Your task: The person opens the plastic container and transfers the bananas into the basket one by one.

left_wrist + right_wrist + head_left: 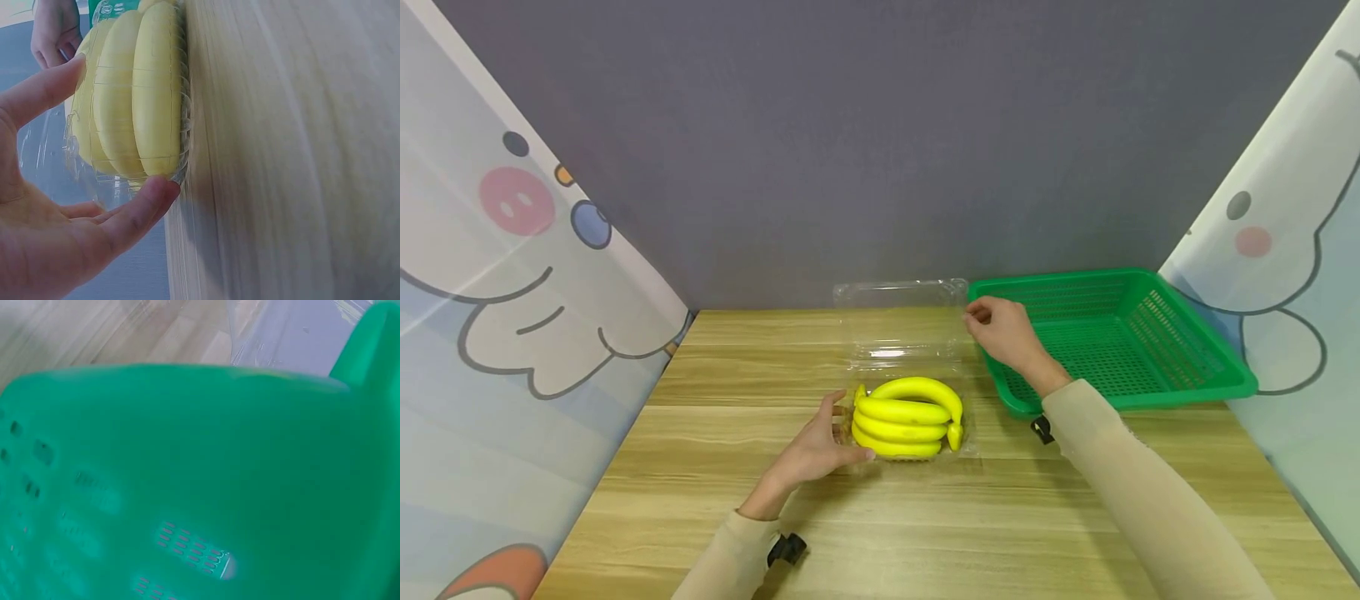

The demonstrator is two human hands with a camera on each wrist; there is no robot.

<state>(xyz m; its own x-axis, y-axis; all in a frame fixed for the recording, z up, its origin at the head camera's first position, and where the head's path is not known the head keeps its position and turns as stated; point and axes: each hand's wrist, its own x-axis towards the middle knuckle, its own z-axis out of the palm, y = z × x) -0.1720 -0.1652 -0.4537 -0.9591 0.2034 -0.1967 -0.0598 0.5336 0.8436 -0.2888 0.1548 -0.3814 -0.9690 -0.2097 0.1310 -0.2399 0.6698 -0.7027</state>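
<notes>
Several yellow bananas [901, 432] lie in a clear plastic clamshell container [967, 448] on the wooden table. Its transparent lid [901, 327] is folded back toward the grey wall. My left hand [816, 446] holds the container's left end, thumb near the front corner; the left wrist view shows the thumb [47, 90] at the upper rim and a fingertip at the lower corner. My right hand [1003, 333] hovers above the basket's left rim with loosely bent fingers, their tips close to the lid's right edge. Contact with the lid cannot be made out.
A green perforated plastic basket [1187, 393] stands right of the container, filling most of the right wrist view. Behind the table rises a grey wall [880, 150]. Cartoon-printed panels [512, 275] flank both sides.
</notes>
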